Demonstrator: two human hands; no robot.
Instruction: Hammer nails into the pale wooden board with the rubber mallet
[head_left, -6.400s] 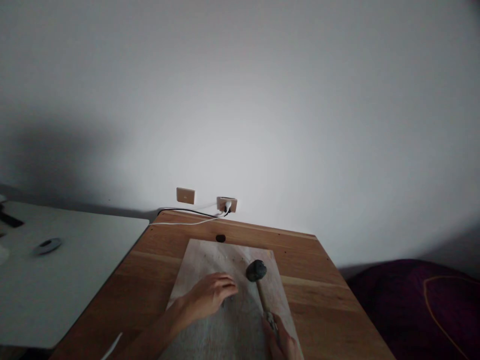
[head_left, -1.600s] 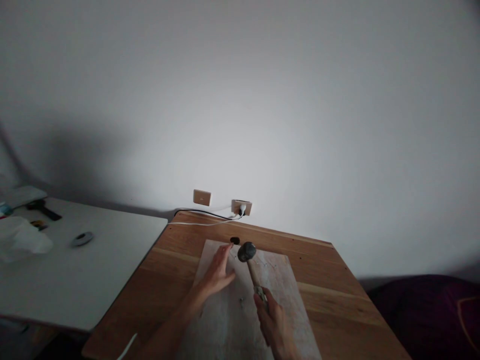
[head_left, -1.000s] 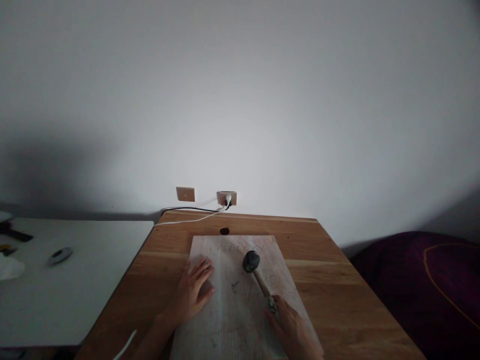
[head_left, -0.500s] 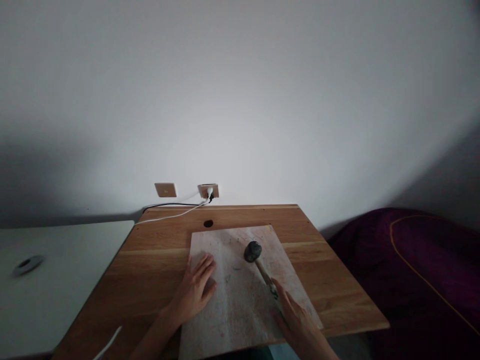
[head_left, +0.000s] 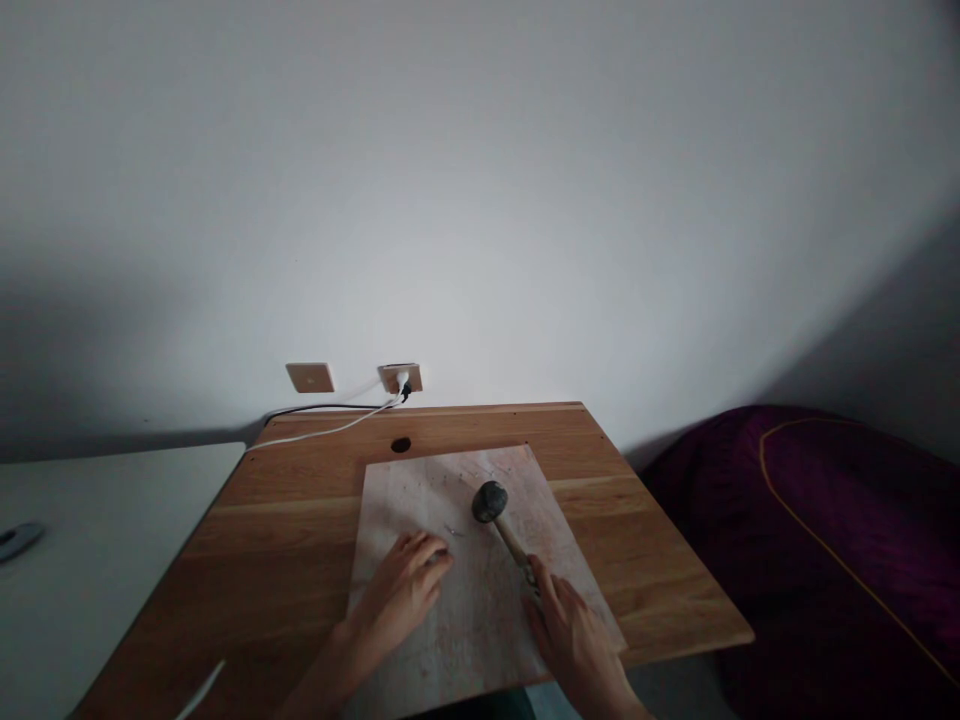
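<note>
Right grip [head_left: 573, 622] clamped on black-headed, wooden-handled mallet [head_left: 508, 536]; left grip's [head_left: 403, 583] closure unclear.
Probably between blows; next needs careful aim.

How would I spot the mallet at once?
On the wooden table lies a pale board. Over it, the right hand grips the mallet by its light handle. Its chunky, dark head sets it apart from the tiny, thin pieces on the board.

We held our left hand [head_left: 397, 590] back upward, fingers [head_left: 421, 550] bent, thumb [head_left: 438, 571] close to their tips, the left forearm [head_left: 330, 668] angled from the near left. Our right hand [head_left: 574, 630] was curled in a grip, the right forearm [head_left: 621, 700] slanting from the near right.
</note>
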